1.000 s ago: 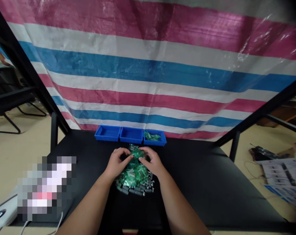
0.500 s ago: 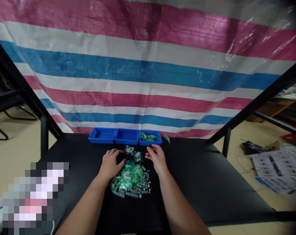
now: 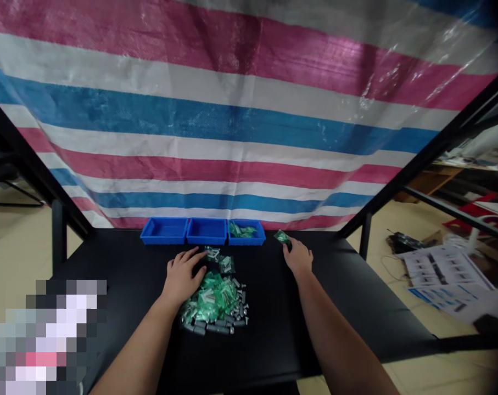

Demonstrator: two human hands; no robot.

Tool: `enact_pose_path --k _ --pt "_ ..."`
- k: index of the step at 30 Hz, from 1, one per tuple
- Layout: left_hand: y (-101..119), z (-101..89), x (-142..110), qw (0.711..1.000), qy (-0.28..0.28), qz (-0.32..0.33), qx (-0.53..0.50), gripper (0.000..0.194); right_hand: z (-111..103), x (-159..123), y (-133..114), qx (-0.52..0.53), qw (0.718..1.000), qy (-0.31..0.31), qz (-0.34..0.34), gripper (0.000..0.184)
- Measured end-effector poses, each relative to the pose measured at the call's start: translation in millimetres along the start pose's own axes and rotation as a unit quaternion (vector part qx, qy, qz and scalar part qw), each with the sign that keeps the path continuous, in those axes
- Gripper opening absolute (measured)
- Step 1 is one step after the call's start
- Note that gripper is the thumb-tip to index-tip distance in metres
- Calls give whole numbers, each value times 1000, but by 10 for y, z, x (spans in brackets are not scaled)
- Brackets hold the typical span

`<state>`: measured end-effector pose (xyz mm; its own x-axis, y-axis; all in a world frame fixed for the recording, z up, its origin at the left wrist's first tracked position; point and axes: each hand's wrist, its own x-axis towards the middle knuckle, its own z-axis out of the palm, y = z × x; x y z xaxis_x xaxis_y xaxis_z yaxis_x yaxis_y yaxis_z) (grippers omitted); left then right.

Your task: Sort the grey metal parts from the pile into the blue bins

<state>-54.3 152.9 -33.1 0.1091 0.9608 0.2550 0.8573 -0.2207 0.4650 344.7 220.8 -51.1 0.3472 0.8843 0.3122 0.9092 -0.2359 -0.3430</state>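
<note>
Right hand at small green plastic packet, grip indeterminable, packet right of rectangular blue plastic trays, long axis slanting toward fingers, left hand spread beside heaped green packets.

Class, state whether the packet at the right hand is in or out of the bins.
Out: the packet shows right of all three blue bins.
</note>
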Motion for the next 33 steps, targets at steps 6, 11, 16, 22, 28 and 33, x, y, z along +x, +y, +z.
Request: enact_pose_path --k 6,11,16,22,28,33 --pt "40 25 44 1000 -3 -5 -1 38 141 -109 -52 38 991 61 -113 13" --pt "50 26 46 1000 3 -3 -16 19 151 -123 -95 113 971 28 -210 11" --pt "42 7 39 999 3 1 -32 3 -19 -316 -198 179 967 10 -182 6" --pt "32 -48 12 997 9 3 -70 10 -275 -210 -611 352 918 136 -119 21" --pt "-16 -99 -10 988 32 18 -147 14 -185 -305 -991 140 969 26 -204 50" --pt "-30 -118 -33 966 70 33 -247 15 -85 -540 -1026 80 973 -4 -215 48"
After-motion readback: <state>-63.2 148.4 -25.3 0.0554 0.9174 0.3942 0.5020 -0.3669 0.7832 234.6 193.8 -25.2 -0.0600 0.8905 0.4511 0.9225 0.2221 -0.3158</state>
